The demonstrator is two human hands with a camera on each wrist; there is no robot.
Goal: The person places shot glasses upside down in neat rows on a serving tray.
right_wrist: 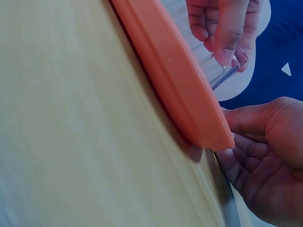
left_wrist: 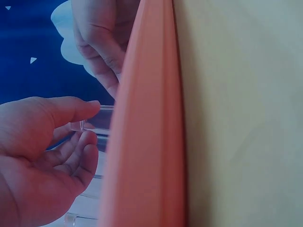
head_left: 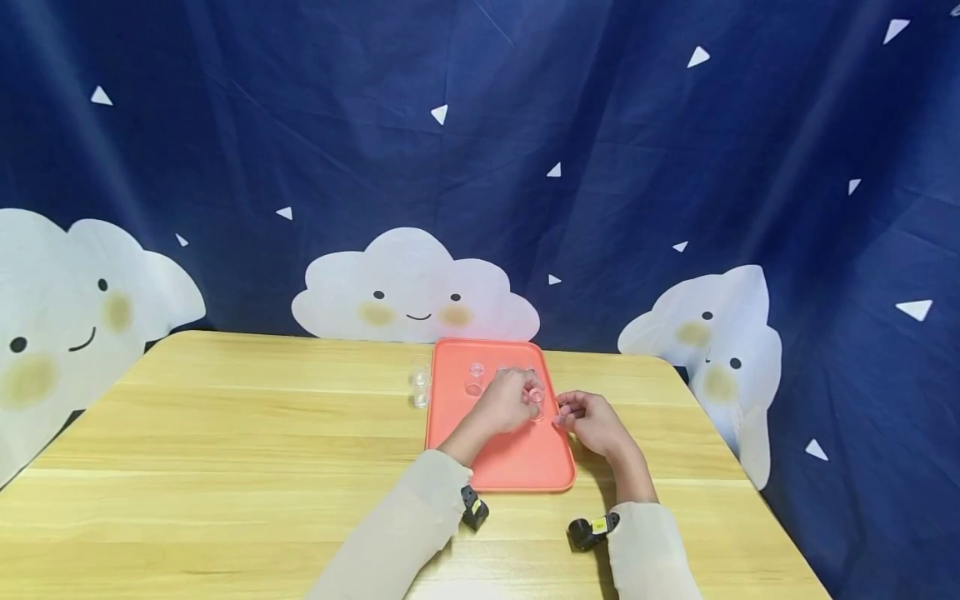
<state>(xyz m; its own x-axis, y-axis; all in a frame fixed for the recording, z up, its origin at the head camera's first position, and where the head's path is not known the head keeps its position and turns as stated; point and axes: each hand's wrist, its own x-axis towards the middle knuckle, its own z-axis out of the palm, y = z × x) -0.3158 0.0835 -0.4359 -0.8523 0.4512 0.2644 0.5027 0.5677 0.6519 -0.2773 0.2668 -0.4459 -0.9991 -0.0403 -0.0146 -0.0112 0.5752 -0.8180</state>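
Over the right half of a coral-red tray (head_left: 517,468), my left hand (head_left: 504,402) pinches a small clear cup (left_wrist: 94,119) between thumb and fingers. The cup stands on or just above the tray; the tray's rim hides its lower end in the left wrist view. My right hand (head_left: 597,423) is at the tray's right edge. It grips the rim, with the thumb at the inner side and a fingertip (right_wrist: 196,153) showing under the tray. Other clear cups (head_left: 476,381) stand on the tray, some partly hidden behind my left hand.
More clear cups (head_left: 421,390) stand on the wooden table (head_left: 262,450), close outside the tray's left edge. A dark blue curtain (head_left: 360,150) with white clouds hangs behind the table's far edge. Both wrists carry small black cameras (head_left: 474,508).
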